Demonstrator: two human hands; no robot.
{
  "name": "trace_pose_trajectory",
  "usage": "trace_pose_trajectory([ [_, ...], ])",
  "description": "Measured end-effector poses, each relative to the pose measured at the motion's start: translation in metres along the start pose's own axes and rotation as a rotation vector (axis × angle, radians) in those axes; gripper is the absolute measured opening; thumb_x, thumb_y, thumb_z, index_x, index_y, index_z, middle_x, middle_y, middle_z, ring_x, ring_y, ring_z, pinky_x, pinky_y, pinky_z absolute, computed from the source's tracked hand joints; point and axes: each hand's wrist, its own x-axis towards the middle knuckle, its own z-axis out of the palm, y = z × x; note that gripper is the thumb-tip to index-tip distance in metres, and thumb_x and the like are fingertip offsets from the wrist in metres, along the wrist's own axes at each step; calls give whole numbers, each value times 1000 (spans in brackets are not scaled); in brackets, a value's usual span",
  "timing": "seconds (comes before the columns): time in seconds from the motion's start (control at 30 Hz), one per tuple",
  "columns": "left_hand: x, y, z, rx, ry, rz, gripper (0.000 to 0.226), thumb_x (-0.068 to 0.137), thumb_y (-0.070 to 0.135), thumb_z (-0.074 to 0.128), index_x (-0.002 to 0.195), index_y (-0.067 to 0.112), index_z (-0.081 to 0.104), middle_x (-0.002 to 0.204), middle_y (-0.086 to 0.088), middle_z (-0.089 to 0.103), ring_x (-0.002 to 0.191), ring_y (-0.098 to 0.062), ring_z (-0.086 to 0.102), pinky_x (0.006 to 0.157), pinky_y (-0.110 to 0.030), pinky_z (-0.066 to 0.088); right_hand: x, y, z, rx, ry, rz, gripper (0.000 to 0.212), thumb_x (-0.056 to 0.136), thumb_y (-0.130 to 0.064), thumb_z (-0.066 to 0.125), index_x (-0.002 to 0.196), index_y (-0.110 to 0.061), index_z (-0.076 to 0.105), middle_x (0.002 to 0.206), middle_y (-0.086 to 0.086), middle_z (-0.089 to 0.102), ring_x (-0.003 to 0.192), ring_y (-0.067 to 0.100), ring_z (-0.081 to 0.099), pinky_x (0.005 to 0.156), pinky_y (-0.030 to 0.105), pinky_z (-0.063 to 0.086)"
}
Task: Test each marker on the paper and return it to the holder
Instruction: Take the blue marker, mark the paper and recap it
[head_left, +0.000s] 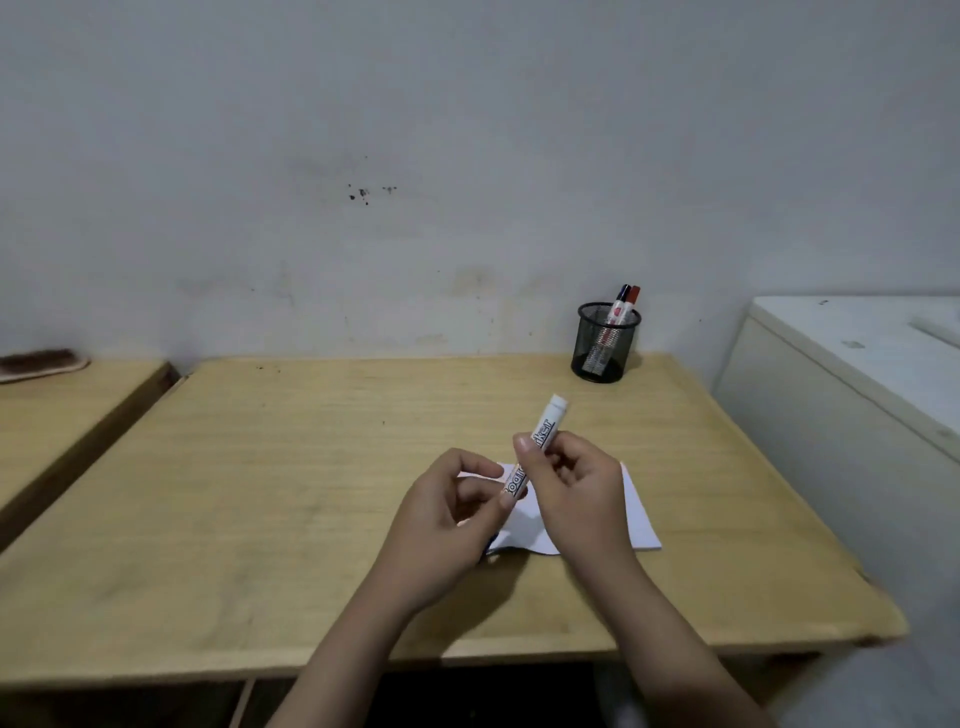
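Both hands hold one white board marker (546, 427) above the white paper (638, 512) on the wooden desk (291, 467). My right hand (571, 488) grips the barrel's middle, with the marker's white rear end pointing up and away. My left hand (447, 519) pinches its lower end; a dark blue bit shows below the palm, and the tip is hidden. A black mesh holder (605, 343) stands at the desk's far right edge with two capped markers (623, 306), one blue and one red.
A second wooden desk (57, 415) adjoins on the left, with a brush-like eraser (41, 364) at its back. A white cabinet (852, 395) stands close on the right. A stained wall rises right behind the desks.
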Motion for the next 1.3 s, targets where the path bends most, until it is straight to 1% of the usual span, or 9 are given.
trace_pose_trajectory([
  [0.13, -12, -5, -6, 41, 75, 10, 20, 69, 7, 78, 82, 14, 65, 63, 1, 65, 57, -9, 58, 59, -22, 49, -9, -6, 0, 114, 55, -10, 24, 88, -19, 64, 67, -11, 58, 57, 2, 51, 52, 11, 43, 52, 20, 38],
  [0.23, -16, -2, -7, 21, 114, 27, 20, 66, -4, 77, 73, 12, 68, 60, 0, 61, 55, -7, 56, 57, -21, 51, -15, -4, -1, 163, -34, 55, 16, 89, -19, 62, 79, -6, 62, 51, -9, 54, 48, 4, 47, 53, 15, 40],
  [0.37, -15, 1, -7, 33, 147, 94, 21, 67, 1, 78, 73, 20, 72, 64, 5, 66, 63, -9, 56, 59, -19, 49, -20, -7, -4, 118, -137, 88, 30, 87, -32, 58, 70, -7, 64, 42, -9, 53, 41, 4, 44, 48, 14, 35],
  [0.5, -13, 1, -8, -19, 174, 97, 10, 72, 3, 76, 75, 12, 73, 71, -18, 68, 66, -15, 57, 58, -19, 47, -14, -12, -10, 149, -65, 94, 48, 74, -46, 58, 70, 2, 62, 46, 1, 41, 42, 16, 37, 44, 22, 34],
  [0.57, -13, 2, -9, -34, 144, 87, 7, 69, 13, 76, 76, 12, 73, 78, -26, 68, 67, -19, 59, 64, -28, 47, -12, -13, -10, 184, -73, 96, 49, 74, -44, 59, 71, 5, 61, 44, -1, 44, 39, 14, 37, 42, 22, 35],
  [0.67, -12, 2, -10, -140, 85, 36, 15, 66, 17, 77, 75, 6, 74, 68, -15, 71, 67, -17, 64, 70, -30, 54, -11, -15, -11, 237, -94, 61, 43, 81, -34, 58, 72, 8, 59, 41, -6, 49, 37, 10, 36, 41, 20, 35],
  [1.0, -5, -1, -13, -424, 125, -242, 25, 69, 26, 65, 70, 1, 67, 56, -5, 61, 50, -12, 57, 55, -24, 54, 5, -21, -32, 270, -80, -128, 22, 84, -21, 59, 66, -9, 61, 55, 2, 58, 46, 14, 44, 49, 20, 41],
  [1.1, 5, -3, -27, -318, 238, -180, 4, 71, 15, 71, 69, 13, 73, 68, -2, 69, 66, -13, 62, 62, -27, 57, 14, -19, -43, 291, -29, -105, 23, 84, -22, 58, 67, -6, 60, 59, -1, 63, 47, 12, 45, 49, 20, 42],
  [1.3, 74, -12, -56, 389, 378, -23, 13, 76, 3, 67, 81, 14, 71, 79, 0, 69, 73, -14, 61, 62, -20, 44, 8, 1, -43, 253, -26, -22, 26, 82, -28, 60, 62, -11, 64, 60, 0, 64, 48, 12, 45, 50, 21, 43],
])
